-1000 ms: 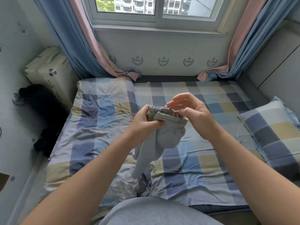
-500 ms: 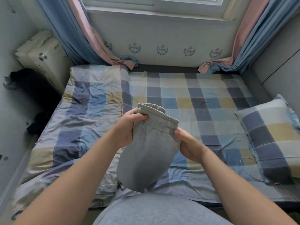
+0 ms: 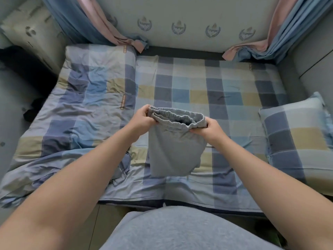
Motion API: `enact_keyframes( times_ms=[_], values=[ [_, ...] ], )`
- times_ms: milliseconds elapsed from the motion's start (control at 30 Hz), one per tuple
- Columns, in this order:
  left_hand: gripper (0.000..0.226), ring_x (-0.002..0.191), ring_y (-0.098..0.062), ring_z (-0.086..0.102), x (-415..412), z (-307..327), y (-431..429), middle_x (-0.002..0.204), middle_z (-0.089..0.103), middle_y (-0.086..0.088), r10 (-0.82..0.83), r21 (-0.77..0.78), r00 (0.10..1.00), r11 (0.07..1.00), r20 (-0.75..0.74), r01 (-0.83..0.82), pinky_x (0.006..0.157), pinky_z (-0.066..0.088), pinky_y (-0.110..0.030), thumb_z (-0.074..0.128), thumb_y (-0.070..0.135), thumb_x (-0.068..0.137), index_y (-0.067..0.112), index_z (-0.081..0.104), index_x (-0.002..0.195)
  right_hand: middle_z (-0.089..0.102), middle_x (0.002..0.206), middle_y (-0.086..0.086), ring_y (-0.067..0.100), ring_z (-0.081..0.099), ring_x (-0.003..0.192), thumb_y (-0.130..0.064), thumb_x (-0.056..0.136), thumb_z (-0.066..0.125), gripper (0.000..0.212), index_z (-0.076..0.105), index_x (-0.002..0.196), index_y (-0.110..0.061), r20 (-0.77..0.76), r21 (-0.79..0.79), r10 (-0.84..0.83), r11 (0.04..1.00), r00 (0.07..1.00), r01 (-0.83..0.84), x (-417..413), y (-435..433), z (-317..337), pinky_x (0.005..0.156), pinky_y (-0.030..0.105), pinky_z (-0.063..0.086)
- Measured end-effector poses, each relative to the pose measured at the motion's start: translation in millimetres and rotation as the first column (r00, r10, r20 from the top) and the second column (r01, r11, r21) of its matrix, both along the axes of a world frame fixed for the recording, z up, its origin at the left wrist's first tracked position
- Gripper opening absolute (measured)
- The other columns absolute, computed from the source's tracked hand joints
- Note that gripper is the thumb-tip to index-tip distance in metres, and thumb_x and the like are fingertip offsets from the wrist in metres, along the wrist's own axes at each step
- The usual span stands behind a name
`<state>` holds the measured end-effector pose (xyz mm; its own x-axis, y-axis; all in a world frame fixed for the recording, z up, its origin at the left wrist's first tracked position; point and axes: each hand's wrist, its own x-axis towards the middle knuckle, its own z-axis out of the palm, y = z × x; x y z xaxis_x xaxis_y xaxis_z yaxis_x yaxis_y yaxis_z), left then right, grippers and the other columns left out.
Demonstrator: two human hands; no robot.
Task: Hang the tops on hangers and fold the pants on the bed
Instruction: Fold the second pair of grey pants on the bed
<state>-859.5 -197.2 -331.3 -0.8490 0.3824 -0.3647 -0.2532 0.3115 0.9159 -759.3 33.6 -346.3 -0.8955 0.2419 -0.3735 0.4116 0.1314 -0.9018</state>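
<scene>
Grey pants [image 3: 177,150], already doubled into a short packet, hang by the elastic waistband over the middle of the checked bed [image 3: 225,83], w/ the lower fold at or just above the sheet; can't tell which. Your left hand [image 3: 142,120] pinches the band's left end, fingers curled round the hem. Your right hand [image 3: 210,128] grips the right end the same way, so the band is stretched between them w/ its opening gaping a bit. Step in hand, by the look of it, is laying the folded pair down. To do it well, lower both hands together & keep the band level. Let the bottom fold land first, then ease the waistband down flat so the soft layers don't slide apart. Close that gap in the band before letting go. Aim for the flat sheet in the centre, away from the rumpled quilt [image 3: 86,98] at left & the pillow [image 3: 295,134] at right.
</scene>
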Motion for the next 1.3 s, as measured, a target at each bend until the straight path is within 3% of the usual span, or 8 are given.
enact_keyframes(
  times_ms=[300,433,600,700,900,1000,1100,1300],
  values=[
    [0.03,0.083,-0.008,0.06,-16,12,44,0.092,0.065,-0.003,-0.008,0.068,0.978,0.997,-0.208,0.022,0.077,0.05,-0.02,0.063,-0.016,0.084,0.008,0.059,0.102,0.074,0.095,-0.001,0.013,0.062,0.085,-0.036,0.057,0.083,0.039,0.069,0.092,-0.027,-0.141,0.203,-0.091,0.972,0.986,0.118,-10,45,14,0.088,0.047,0.055],
    [0.028,0.084,-0.014,0.058,-9,-7,38,0.093,0.064,-0.009,-0.12,0.03,0.972,0.991,-0.201,0.129,0.079,0.051,-0.028,0.063,-0.017,0.084,0.003,0.06,0.104,0.073,0.086,-0.007,0.028,0.066,0.091,-0.053,0.057,0.079,0.044,0.063,0.093,-0.034,-0.058,0.346,-0.091,0.932,0.994,0.106,5,45,-14,0.093,0.057,0.05],
    [0.033,0.074,-0.012,0.046,19,-74,17,0.08,0.055,-0.007,-0.212,-0.129,0.969,0.972,-0.125,0.196,0.068,0.039,-0.029,0.063,-0.015,0.083,0.017,0.055,0.086,0.066,0.102,0.002,0.03,0.056,0.107,-0.028,0.078,0.082,0.029,0.066,0.102,-0.023,0.097,0.573,-0.079,0.819,0.992,0.009,41,17,-84,0.096,0.042,0.036],
    [0.029,0.074,-0.011,0.048,50,-138,-3,0.083,0.059,-0.005,-0.246,-0.26,0.968,0.939,-0.048,0.226,0.066,0.039,-0.021,0.057,-0.015,0.084,0.011,0.059,0.097,0.061,0.114,0.0,0.027,0.049,0.118,-0.022,0.08,0.079,0.036,0.066,0.113,-0.027,0.228,0.624,-0.06,0.775,0.972,-0.099,72,-12,-147,0.099,0.037,0.027],
    [0.032,0.077,-0.024,0.053,126,-280,-59,0.085,0.059,-0.002,-0.308,-0.505,0.93,0.782,0.198,0.366,0.067,0.045,-0.037,0.051,-0.005,0.085,0.022,0.053,0.101,0.054,0.128,-0.007,0.016,0.04,0.129,-0.011,0.084,0.07,0.047,0.059,0.126,-0.03,0.504,0.507,0.032,0.798,0.863,-0.326,162,-81,-269,0.107,0.035,0.019],
    [0.03,0.091,-0.031,0.056,179,-333,-93,0.09,0.06,0.0,-0.378,-0.562,0.863,0.655,0.336,0.506,0.081,0.045,-0.042,0.047,0.003,0.082,0.028,0.048,0.097,0.056,0.125,-0.01,0.013,0.046,0.124,-0.014,0.087,0.064,0.04,0.059,0.122,-0.033,0.635,0.365,0.129,0.819,0.762,-0.443,213,-111,-314,0.103,0.034,0.023],
    [0.02,0.097,-0.032,0.059,224,-366,-120,0.098,0.066,0.0,-0.388,-0.55,0.782,0.56,0.487,0.62,0.085,0.046,-0.042,0.049,0.013,0.082,0.029,0.046,0.094,0.056,0.111,-0.013,0.012,0.053,0.113,-0.017,0.091,0.059,0.025,0.063,0.109,-0.034,0.696,0.271,0.184,0.827,0.694,-0.492,253,-130,-344,0.092,0.032,0.024],
    [0.016,0.085,-0.028,0.057,256,-392,-134,0.088,0.061,-0.003,-0.36,-0.44,0.681,0.557,0.637,0.705,0.068,0.039,-0.032,0.06,0.026,0.077,0.02,0.047,0.084,0.062,0.094,-0.011,0.021,0.058,0.107,-0.02,0.092,0.057,0.012,0.056,0.087,-0.031,0.789,0.11,0.259,0.833,0.557,-0.542,281,-142,-372,0.083,0.035,0.026]
  ],
)
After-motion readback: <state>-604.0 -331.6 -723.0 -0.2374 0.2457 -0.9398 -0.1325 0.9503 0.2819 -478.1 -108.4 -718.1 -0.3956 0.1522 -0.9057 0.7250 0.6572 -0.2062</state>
